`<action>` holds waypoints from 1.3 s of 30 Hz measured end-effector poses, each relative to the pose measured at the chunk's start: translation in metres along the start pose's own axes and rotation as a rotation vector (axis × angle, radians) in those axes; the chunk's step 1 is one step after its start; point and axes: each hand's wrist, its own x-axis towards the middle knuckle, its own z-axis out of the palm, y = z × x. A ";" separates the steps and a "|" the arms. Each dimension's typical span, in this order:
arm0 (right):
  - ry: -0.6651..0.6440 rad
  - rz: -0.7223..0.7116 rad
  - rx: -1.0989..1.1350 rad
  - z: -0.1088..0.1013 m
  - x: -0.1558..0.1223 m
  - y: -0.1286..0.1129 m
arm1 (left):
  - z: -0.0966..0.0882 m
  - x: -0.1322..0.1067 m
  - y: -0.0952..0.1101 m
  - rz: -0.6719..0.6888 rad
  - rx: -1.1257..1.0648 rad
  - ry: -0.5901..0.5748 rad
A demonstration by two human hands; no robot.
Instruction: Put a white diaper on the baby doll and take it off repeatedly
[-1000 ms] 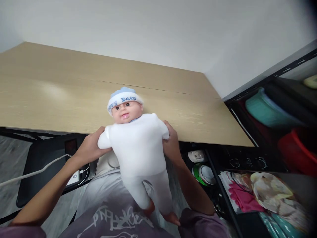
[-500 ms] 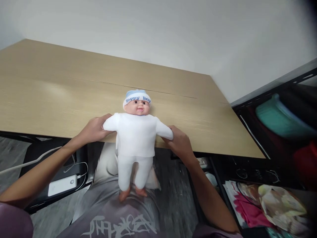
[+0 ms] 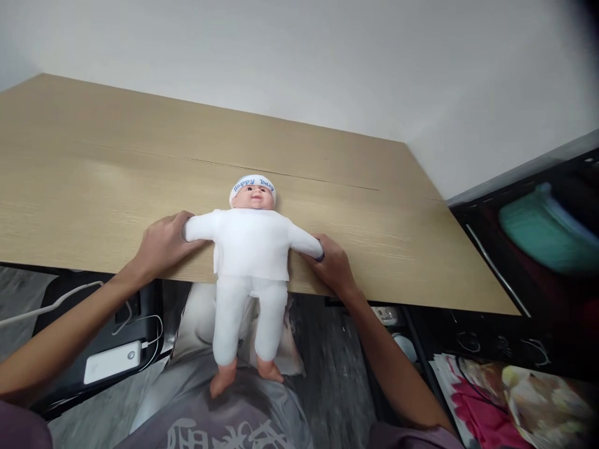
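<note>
A baby doll (image 3: 251,243) in a white top and trousers, with a "Happy Baby" cap (image 3: 253,183), faces up toward me between my hands. My left hand (image 3: 165,243) grips the end of the doll's outstretched arm on the left side. The other arm's end is held in my right hand (image 3: 331,262), fingers closed round it. The doll's head and upper body are over the table (image 3: 116,187) near its front edge. Its legs hang past that edge, and its bare feet (image 3: 223,378) are above my lap.
A white power bank (image 3: 112,362) with a cable lies on a black chair (image 3: 60,349) at lower left. Dark shelving at right holds a teal container (image 3: 545,231), a pink item (image 3: 482,405) and a plastic bag (image 3: 543,393). A pale wall (image 3: 281,56) rises behind the table.
The doll has tilted back, its head lower and the cap's top less visible. Its legs have swung out and look longer. Both my hands keep hold of its arms.
</note>
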 end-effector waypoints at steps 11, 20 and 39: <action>0.000 0.037 -0.063 0.026 0.089 0.035 | 0.035 0.092 -0.026 0.007 0.056 0.134; 0.113 0.081 -0.158 0.045 0.167 0.063 | 0.055 0.199 -0.043 0.045 0.066 0.257; 0.290 -0.063 -0.141 0.075 0.303 0.128 | 0.067 0.341 -0.063 0.032 0.134 0.375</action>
